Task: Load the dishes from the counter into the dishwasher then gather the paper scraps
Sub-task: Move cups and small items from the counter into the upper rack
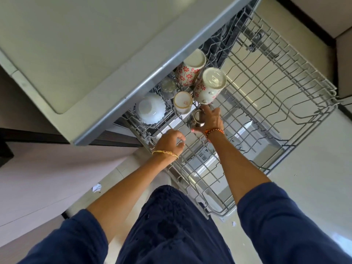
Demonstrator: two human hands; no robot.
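The dishwasher's upper wire rack (pixel 276 103) is pulled out below the counter (pixel 80 46). My right hand (pixel 210 119) grips a small steel cup (pixel 197 119) set down among the rack's tines. My left hand (pixel 170 140) has its fingers curled round the rack's wires at the near left. Upside down in the rack stand two white mugs with red flowers (pixel 190 73) (pixel 209 86), a small white cup (pixel 182 101), a white bowl (pixel 151 108) and a steel tumbler (pixel 168 86).
Paper scraps lie on the pale floor: one at the left (pixel 96 187), a smaller one by the dishwasher door's corner (pixel 233 223). The open door (pixel 209 168) lies under the rack. The rack's right half holds nothing.
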